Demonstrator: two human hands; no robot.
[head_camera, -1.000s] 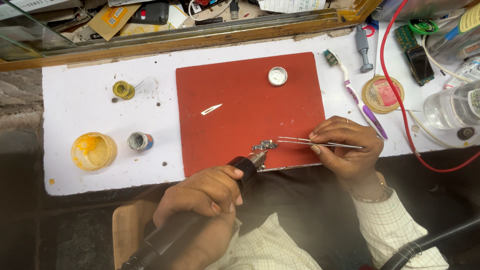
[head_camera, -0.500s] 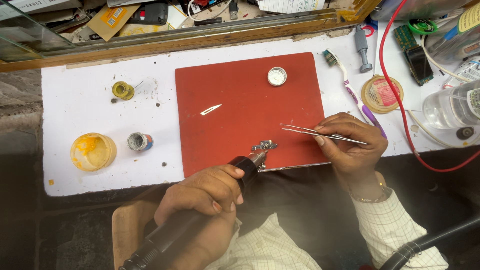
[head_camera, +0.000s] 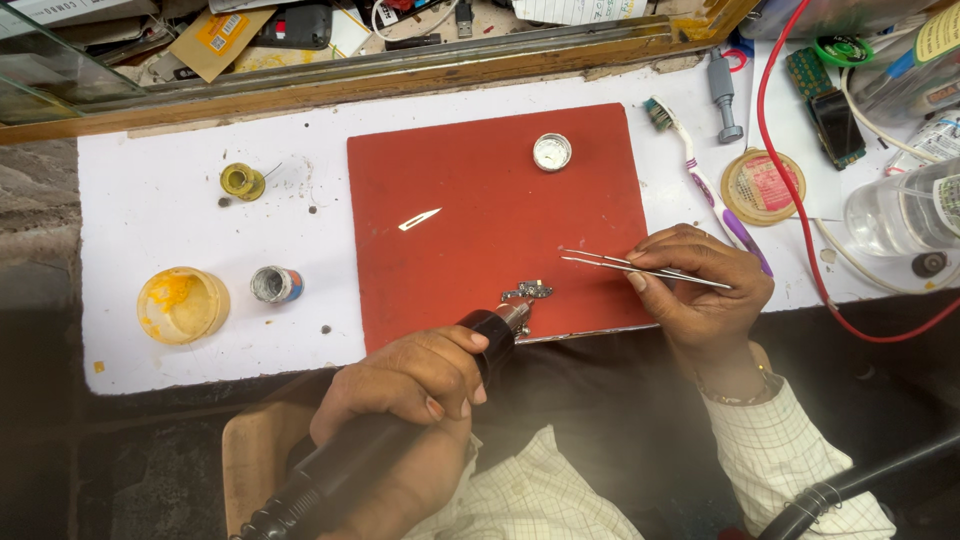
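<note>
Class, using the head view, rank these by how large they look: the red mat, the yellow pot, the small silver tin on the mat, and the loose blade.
1. Red mat
2. Yellow pot
3 and 4. Silver tin and blade: too close to rank; the blade is longer but far thinner.

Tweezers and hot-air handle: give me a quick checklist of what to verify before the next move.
1. Left hand grips the black handle: ok.
2. Nozzle tip points at the small metal part on the red mat: ok.
3. Right hand holds the tweezers: ok.
4. Tweezer tips touching the part: not ok, they are up and to its right.
5. Loose blade away from both hands: ok.
6. Nozzle heat: cannot tell.
</note>
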